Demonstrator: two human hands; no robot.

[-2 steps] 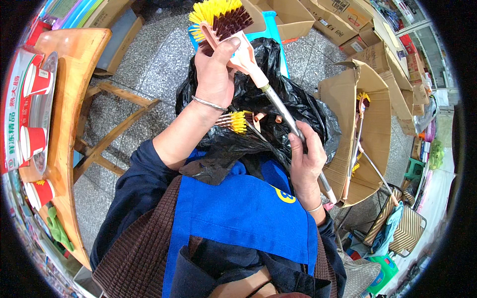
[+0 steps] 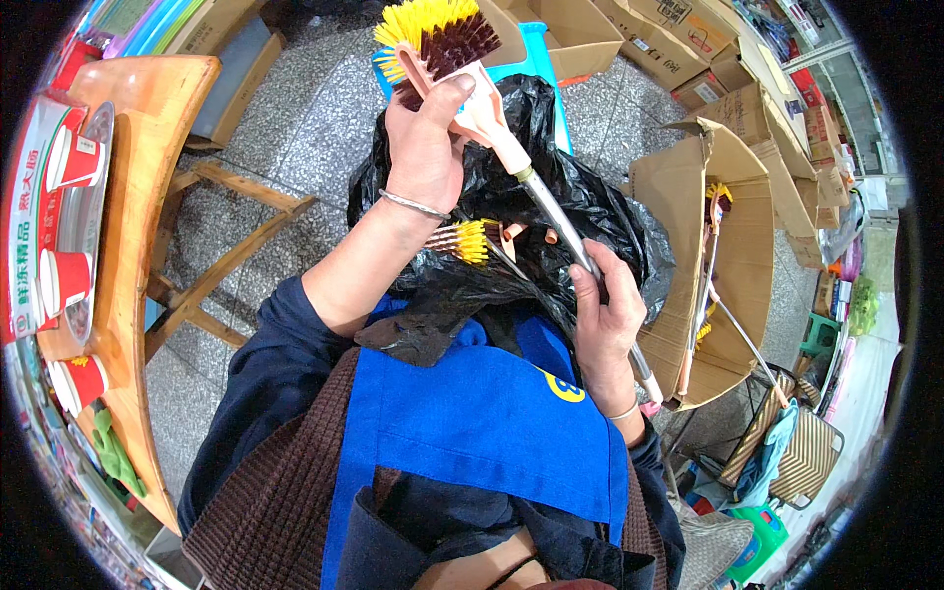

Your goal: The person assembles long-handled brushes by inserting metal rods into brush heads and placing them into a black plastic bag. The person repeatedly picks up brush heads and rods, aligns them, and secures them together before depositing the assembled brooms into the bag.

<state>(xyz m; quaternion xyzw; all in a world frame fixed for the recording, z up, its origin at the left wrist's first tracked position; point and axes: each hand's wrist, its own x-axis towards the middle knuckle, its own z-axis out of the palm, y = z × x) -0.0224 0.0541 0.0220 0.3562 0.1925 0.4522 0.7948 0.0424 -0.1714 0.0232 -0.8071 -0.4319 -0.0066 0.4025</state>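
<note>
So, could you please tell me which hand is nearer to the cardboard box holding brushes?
Right: the right hand, on the pole, is just left of the box; the left hand is farther left, at the brush head.

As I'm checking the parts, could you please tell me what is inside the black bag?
Yellow bristles and pink pieces show inside the bag; whatever lies deeper is hidden by its folds.

Head-worn left fisheye, facing down, near, over left hand (image 2: 428,147) and right hand (image 2: 607,320)
</note>
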